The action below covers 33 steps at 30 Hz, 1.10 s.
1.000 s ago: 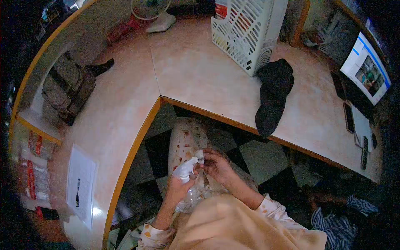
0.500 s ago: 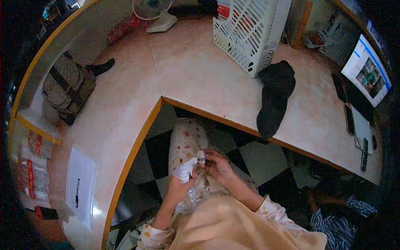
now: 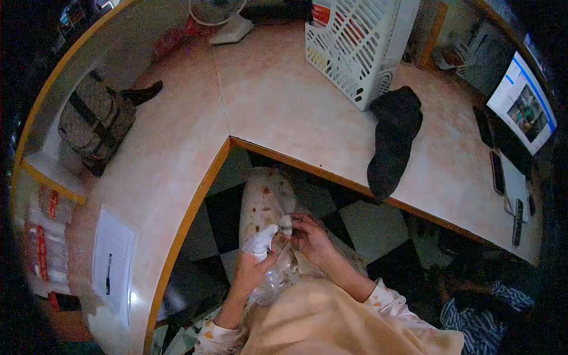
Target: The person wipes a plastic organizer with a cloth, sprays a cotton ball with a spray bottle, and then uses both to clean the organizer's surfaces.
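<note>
A clear spray bottle with a white trigger head is held above my lap, near my body. My left hand is closed around its neck, below the head. At the front end of the head, my right hand has its fingers bent and pinched at a small white nozzle piece. Whether that piece is joined to the head is hard to see. Part of the bottle is hidden by my left hand.
An angled desk surrounds me. On it are a brown bag, paper with a pen, a black sock-like cloth, a white slotted rack, a fan, a phone and a monitor. Striped fabric lies lower right.
The view has shifted very slightly. Both hands stay at the spray bottle in nearly the same pose, with only a small shift of the fingers.
</note>
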Tool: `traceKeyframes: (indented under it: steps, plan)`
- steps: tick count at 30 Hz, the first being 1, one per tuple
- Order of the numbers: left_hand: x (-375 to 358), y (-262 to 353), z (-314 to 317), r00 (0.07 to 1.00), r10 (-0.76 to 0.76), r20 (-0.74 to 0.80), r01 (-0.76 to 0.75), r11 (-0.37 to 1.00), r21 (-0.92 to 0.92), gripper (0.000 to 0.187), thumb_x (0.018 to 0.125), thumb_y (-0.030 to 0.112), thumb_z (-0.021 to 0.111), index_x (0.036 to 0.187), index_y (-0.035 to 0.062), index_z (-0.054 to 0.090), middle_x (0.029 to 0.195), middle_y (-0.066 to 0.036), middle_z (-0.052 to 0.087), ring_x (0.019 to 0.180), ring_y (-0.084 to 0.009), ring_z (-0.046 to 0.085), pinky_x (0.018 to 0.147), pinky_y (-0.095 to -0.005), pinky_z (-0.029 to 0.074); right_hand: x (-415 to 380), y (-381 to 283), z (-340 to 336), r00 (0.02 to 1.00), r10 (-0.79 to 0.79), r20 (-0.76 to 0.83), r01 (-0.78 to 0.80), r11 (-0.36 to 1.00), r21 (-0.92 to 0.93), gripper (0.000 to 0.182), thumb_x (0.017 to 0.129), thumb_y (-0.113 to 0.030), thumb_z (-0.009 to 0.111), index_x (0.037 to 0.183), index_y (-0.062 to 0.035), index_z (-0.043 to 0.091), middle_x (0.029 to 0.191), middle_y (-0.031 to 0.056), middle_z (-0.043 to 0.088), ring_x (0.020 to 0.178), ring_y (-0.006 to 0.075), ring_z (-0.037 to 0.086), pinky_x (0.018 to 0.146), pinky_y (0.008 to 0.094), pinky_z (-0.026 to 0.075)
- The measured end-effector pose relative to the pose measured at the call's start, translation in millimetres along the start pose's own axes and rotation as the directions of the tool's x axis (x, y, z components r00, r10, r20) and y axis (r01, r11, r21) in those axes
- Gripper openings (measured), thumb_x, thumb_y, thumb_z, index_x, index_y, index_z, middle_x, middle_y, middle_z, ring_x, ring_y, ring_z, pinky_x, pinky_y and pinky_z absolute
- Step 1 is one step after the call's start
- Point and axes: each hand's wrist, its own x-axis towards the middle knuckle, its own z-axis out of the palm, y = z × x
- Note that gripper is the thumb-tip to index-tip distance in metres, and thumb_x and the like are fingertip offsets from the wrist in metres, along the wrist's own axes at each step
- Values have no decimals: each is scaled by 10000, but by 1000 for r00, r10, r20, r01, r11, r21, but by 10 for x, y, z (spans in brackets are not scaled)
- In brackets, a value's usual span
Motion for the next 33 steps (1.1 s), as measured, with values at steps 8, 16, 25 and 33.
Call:
traceKeyframes:
  steps: [8,16,25,33]
  plan:
    - [-40,278,44,999,-38,-14,39,997,73,332,730,-4,635,1050,36,554,854,13,565,786,-84,527,716,-239,436,30,52,-37,1000,-13,1,13,999,42,247,856,-55,486,1097,-1,488,995,146,585,881,257,597,706,317,511]
    - [-1,30,26,1000,-6,18,6,1000,-28,309,743,4,638,1041,33,561,857,10,580,802,-86,544,734,-249,442,34,45,-69,1000,-5,-20,6,999,35,240,854,-42,477,1091,-16,496,988,137,590,873,252,600,698,328,515]
    - [-43,257,45,999,7,45,-13,993,114,344,723,11,661,1053,36,564,857,-4,592,812,-103,548,753,-261,437,18,57,-53,1000,-1,-18,1,1000,19,226,873,-40,468,1095,-13,495,1005,117,580,882,222,584,742,316,502]
    - [-61,198,50,998,64,7,-64,991,115,324,730,10,655,1042,29,571,879,-6,594,832,-104,550,766,-261,436,-78,3,78,989,-95,-113,70,975,-212,220,839,-46,572,1057,-19,570,991,63,596,841,158,567,737,293,494]
